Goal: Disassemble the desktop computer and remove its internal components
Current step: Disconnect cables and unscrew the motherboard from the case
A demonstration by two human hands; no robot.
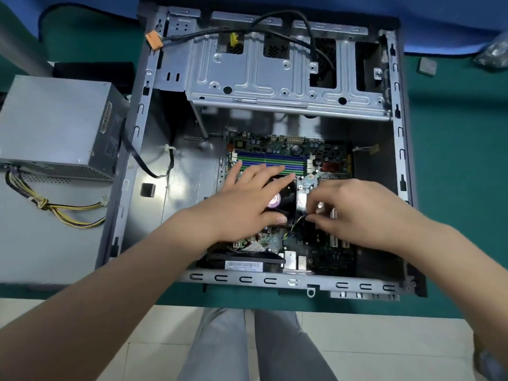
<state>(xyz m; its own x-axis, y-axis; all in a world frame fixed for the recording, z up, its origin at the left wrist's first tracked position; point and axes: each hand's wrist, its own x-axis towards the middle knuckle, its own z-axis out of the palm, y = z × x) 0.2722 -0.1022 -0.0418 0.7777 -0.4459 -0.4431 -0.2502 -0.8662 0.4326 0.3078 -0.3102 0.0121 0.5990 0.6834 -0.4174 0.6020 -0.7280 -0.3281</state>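
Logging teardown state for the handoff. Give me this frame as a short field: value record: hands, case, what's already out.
case: computer case lies open on its side on the green table
motherboard: motherboard in the case, memory slots look empty
left hand: left hand lies flat, fingers straight, on the CPU fan
right hand: right hand fingers pinch the fan cable beside the fan
power supply: power supply sits outside the case, at its left, wires loose
drive cage: drive cage looks empty

Open grey PC case (132, 149) flat on side; mobo (324, 251) inside
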